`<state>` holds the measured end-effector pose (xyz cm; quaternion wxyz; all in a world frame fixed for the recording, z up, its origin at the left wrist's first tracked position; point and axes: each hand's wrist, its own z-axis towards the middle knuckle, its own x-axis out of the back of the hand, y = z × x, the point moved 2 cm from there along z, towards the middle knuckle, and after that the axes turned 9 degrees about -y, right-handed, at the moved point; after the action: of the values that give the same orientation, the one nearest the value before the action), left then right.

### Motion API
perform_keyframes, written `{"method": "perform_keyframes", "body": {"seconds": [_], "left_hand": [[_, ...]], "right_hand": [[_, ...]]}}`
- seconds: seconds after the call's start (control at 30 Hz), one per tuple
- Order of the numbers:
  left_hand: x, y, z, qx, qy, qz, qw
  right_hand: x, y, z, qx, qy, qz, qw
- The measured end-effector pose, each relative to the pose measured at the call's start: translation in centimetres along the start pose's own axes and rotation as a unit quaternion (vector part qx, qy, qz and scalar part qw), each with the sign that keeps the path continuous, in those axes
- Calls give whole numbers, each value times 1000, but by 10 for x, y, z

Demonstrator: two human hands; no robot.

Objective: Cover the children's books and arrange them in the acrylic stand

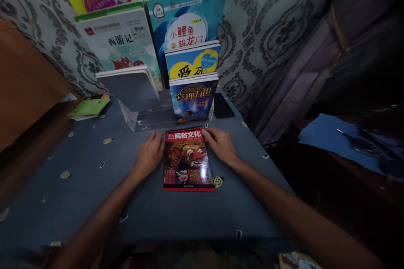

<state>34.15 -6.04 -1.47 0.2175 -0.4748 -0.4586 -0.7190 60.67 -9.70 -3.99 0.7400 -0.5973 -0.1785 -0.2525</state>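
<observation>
A red magazine [187, 159] with a mask on its cover lies flat on the blue-grey tablecloth [94, 201]. My left hand [150, 152] rests on the cloth against the magazine's upper left edge, fingers stretched out. My right hand [221, 143] lies at its upper right corner, fingertips touching the top edge, fingers loosely spread. Just behind the magazine a clear acrylic stand [139, 117] holds a blue book [192, 97] upright in its front right slot, with more books tiered behind it.
Several children's books [186, 21] lean in rows against the patterned wall. A green booklet stack [89, 107] lies at the table's far left. A black phone [222, 106] sits right of the stand. A dark curtain and a blue cloth [341, 138] are to the right.
</observation>
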Motion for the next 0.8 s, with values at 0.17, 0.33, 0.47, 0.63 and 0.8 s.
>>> {"method": "perform_keyframes", "body": {"seconds": [0.17, 0.33, 0.47, 0.63, 0.8], "left_hand": [[-7, 12, 6, -60, -17, 114, 991], [-25, 1, 15, -97, -14, 94, 991], [-34, -10, 16, -107, 7, 76, 991], [-36, -12, 16, -98, 4, 71, 993], [-35, -9, 15, -95, 8, 95, 991]], "right_hand": [[-6, -16, -6, 62, 0, -140, 988], [-46, -50, -7, 207, -147, -152, 955], [-69, -53, -2, 213, -202, -191, 937], [-67, -36, -1, 188, -194, -207, 940], [-37, -11, -5, 143, -156, -190, 959]]}}
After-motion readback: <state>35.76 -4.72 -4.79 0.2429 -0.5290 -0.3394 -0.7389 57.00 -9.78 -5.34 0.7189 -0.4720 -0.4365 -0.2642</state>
